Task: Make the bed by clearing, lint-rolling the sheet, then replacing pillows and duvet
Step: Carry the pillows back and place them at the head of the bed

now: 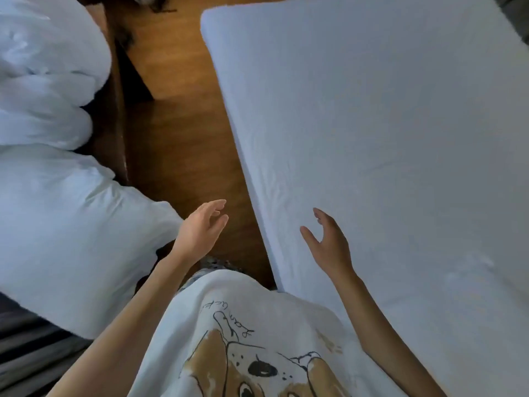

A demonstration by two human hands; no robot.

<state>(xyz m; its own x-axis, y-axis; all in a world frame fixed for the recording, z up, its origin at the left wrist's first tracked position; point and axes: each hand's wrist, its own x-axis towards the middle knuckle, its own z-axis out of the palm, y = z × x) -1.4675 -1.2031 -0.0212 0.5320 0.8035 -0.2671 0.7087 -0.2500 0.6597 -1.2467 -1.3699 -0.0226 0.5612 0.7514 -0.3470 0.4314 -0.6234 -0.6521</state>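
Across the right side of the view lies the bed's white sheet (pixel 386 144), bare and lightly creased, its long axis running away from the person toward the top of the frame. Left of it, past a strip of wooden floor (pixel 183 144), the heaped duvet (pixel 43 90) and a pillow (pixel 71 230) sit piled together. Both hands hold nothing. The left hand (pixel 200 230) hovers over the floor gap just beside the pillow's corner, fingers straight and loosely together, so it seems the nearer one for lifting bedding. The right hand (pixel 329 242) hangs above the sheet's near edge, fingers relaxed and slightly spread, thumb apart. No lint roller is in view. Cursive writing above a dog drawing on the person's T-shirt (pixel 243 325) is upside down and unreadable
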